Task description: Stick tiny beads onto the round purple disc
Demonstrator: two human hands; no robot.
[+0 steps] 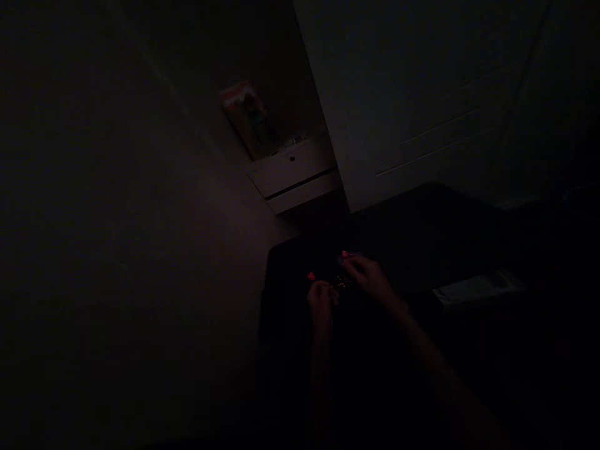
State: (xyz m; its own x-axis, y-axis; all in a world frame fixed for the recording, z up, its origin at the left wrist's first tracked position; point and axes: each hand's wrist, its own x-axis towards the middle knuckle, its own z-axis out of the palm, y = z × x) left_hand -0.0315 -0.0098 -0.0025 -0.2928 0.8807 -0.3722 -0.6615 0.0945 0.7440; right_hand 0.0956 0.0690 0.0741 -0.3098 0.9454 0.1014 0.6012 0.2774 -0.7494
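Darkness covers almost the whole room in the head view, so many materials are difficult to recognise. On the left, a wall (140, 250) is plain and looks smooth, with a weak reddish shine on its lower part. On the other side rises a pale panel (412, 94), flat, marked with some thin straight lines. Between them is a whitish cabinet (300, 175) with straight edges, one dark slit across its front and a small dark round spot. Above it one sees a blurred box-like thing (246, 119) with red and green colours.

Below extends a black tabletop (422, 231) with rounded corners. To the right lies a pale, flat, long item (478, 287). Over the tabletop, the right hand (363, 272) pinches a small red-lit piece (345, 254) with a bluish edge at the fingertips. The left hand (321, 297) has its fingers bent; whether it grips something, I cannot tell. Just beyond its knuckles glows a small red shape (311, 275). Tiny bright specks (344, 283) shine between the two hands.
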